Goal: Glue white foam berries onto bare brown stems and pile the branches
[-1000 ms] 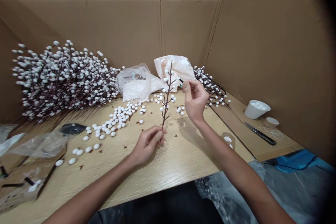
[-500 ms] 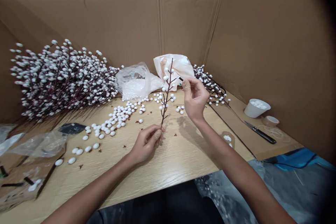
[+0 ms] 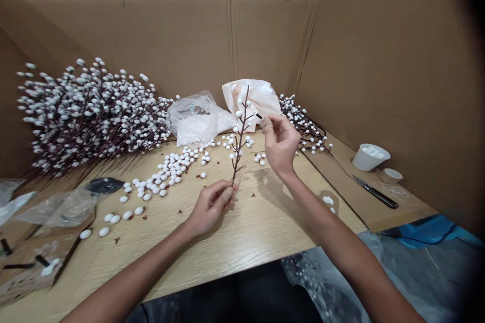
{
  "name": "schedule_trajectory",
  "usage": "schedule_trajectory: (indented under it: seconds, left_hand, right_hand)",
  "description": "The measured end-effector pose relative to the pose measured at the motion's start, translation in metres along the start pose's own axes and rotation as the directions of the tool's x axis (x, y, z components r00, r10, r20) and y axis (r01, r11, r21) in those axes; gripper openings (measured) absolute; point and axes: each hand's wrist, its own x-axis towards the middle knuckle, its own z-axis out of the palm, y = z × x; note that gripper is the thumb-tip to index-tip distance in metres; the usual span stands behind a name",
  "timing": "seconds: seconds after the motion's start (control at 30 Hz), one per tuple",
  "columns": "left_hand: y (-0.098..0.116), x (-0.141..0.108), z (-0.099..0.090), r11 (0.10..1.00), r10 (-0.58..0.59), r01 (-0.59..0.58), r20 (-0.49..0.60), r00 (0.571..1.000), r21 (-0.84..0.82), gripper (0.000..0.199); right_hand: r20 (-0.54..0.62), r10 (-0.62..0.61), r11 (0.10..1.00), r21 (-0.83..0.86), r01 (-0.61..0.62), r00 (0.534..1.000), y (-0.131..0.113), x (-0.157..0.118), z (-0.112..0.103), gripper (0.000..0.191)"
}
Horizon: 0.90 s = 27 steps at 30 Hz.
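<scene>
My left hand (image 3: pixel 210 204) grips the lower stem of a thin brown branch (image 3: pixel 238 146) studded with white foam beads, holding it upright. My right hand (image 3: pixel 279 144), with a bandaged fingertip, pinches a small black piece (image 3: pixel 258 116) between finger and thumb. That piece sits right beside the branch's upper twigs, and most of it is hidden by the fingers. Loose white foam beads (image 3: pixel 170 171) and small brown bits lie scattered on the light wooden table (image 3: pixel 242 232) to the left of my hands.
A large heap of beaded branches (image 3: pixel 91 116) lies at the back left, with a smaller bunch (image 3: pixel 303 123) at the back right. Behind my hands are a clear bag of beads (image 3: pixel 193 118) and a cream bag (image 3: pixel 253 98). At right are a white cup of beads (image 3: pixel 369 157), a black-handled knife (image 3: pixel 375 193) and a tape roll (image 3: pixel 390 175). Cardboard walls surround the table.
My right hand has turned slightly on the small black piece, and the teal speck beside it no longer shows. The branch and left hand stay nearly still.
</scene>
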Motion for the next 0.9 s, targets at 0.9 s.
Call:
schedule_trajectory:
  seconds: [0.9]
  left_hand:
    - [0.0003, -0.0003, -0.0009, 1.0, -0.008, 0.008, -0.014, 1.0, 0.007, 0.026]
  right_hand:
    - [-0.008, 0.017, 1.0, -0.018, -0.017, 1.0, -0.0008, 0.001, -0.0013, 0.01]
